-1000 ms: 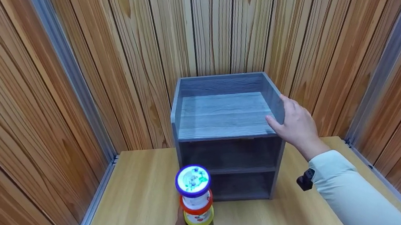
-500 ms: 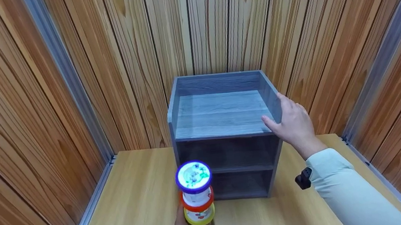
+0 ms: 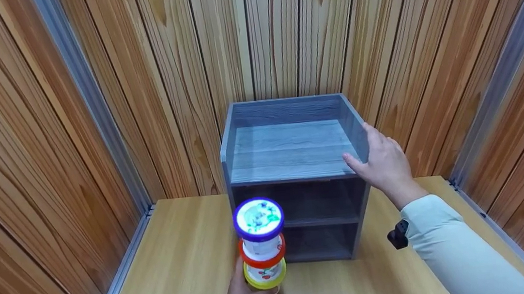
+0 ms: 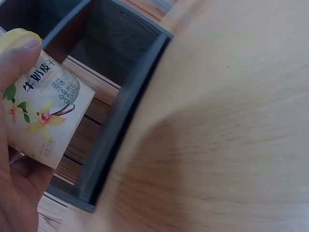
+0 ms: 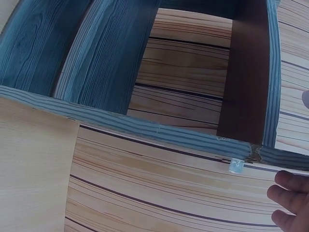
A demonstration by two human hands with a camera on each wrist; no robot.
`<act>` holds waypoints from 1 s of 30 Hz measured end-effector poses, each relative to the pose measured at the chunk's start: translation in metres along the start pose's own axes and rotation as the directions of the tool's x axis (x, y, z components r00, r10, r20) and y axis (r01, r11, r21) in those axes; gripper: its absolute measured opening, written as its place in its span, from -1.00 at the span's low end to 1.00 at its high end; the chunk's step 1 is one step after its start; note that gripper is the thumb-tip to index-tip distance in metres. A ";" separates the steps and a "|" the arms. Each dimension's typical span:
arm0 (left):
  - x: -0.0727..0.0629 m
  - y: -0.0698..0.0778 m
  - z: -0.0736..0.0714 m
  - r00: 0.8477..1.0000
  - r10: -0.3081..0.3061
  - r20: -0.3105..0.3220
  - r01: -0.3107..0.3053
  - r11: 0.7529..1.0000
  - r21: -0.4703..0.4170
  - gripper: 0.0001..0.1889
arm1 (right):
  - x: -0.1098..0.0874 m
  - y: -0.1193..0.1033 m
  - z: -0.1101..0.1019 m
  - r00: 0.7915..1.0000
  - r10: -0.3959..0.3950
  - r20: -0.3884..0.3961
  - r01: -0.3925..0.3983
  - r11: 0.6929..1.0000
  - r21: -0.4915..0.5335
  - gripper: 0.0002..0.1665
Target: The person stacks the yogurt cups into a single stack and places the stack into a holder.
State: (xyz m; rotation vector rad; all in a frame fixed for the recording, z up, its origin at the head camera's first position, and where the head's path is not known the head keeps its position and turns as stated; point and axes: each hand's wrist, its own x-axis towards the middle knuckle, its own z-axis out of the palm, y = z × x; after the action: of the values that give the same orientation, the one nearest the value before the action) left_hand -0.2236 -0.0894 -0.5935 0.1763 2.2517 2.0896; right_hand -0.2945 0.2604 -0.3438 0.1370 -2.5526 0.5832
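Observation:
My left hand (image 3: pixel 245 290) holds a stack of three lidded tubs from the side, low in the head view. On top is a white tub with a purple-rimmed lid (image 3: pixel 258 217); below it come a red-lidded tub (image 3: pixel 264 258) and a yellow-lidded tub (image 3: pixel 266 274). Up close in the left wrist view, the yellow-lidded tub (image 4: pixel 46 104) bears flowers and printed characters. The stack stands in front of a grey shelf unit (image 3: pixel 291 151). My right hand (image 3: pixel 384 161) grips the shelf's right side panel, thumb on the inner side, fingers outside.
The shelf unit has a raised-rim top and two dark compartments (image 3: pixel 321 243) facing me. It stands on a light wooden table (image 3: pixel 182 267), close to the wood-panelled back wall (image 3: pixel 274 33). Metal rails (image 3: pixel 124 273) line the table's sides.
The left hand has raised the stack of tubs a little and moved it slightly right, towards the shelf. The right hand stays on the shelf's side panel.

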 end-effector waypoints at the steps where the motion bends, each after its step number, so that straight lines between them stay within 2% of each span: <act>1: 0.000 0.003 0.000 1.000 -0.007 0.001 0.007 1.000 0.003 0.20 | 0.000 0.000 0.000 1.000 0.003 0.003 -0.003 1.000 -0.002 0.06; 3: 0.001 0.009 0.000 1.000 -0.014 -0.001 0.015 1.000 0.017 0.20 | -0.001 0.001 -0.001 1.000 0.008 0.007 -0.008 1.000 -0.003 0.08; 10: 0.001 0.023 0.001 0.996 0.087 0.003 -0.087 0.994 0.071 0.18 | 0.001 0.001 -0.001 1.000 -0.023 0.000 0.023 1.000 -0.007 0.09; 16: 0.004 0.037 0.001 0.997 0.082 -0.001 -0.081 0.990 0.117 0.18 | 0.001 0.000 -0.002 1.000 -0.015 -0.009 0.015 1.000 -0.006 0.09; 26: 0.007 0.057 0.002 1.000 0.014 0.012 -0.015 0.993 0.118 0.13 | 0.000 0.002 0.001 1.000 -0.022 -0.020 0.022 1.000 -0.006 0.10; 30: 0.007 0.066 0.002 1.000 0.021 0.005 -0.022 0.991 0.128 0.13 | 0.000 0.002 0.001 1.000 -0.023 -0.017 0.023 1.000 0.000 0.11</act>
State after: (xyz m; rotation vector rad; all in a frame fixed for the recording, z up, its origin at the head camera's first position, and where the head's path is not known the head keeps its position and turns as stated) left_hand -0.2275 -0.0817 -0.5280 0.2119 2.3939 1.9529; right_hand -0.2954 0.2616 -0.3455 0.1605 -2.5306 0.5739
